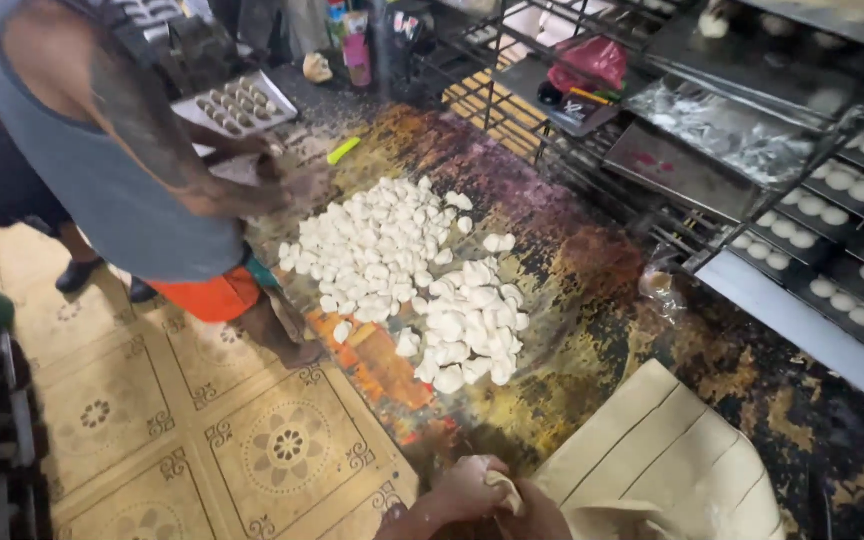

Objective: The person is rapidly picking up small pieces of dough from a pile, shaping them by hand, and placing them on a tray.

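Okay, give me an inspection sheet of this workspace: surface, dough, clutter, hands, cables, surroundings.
Surface: worn table, patchy and stained.
Job's things: scored dough sheet at the near edge; pile of cut dough pieces mid-table.
Clutter: yellow-green tool; tray of dough pieces at the far end.
Hands: one hand pinching dough at the sheet's edge; which hand, cannot tell.
Cables: nothing seen.
Surroundings: a co-worker leaning over the table; rack of dough trays; patterned tile floor.

At the bottom edge, a hand (pixel 467 487) pinches a small pale dough piece (pixel 503 490) beside the scored beige dough sheet (pixel 652 450) on the dark, stained worktop (pixel 592 290); a heap of white dough lumps (pixel 402 270) lies beyond.
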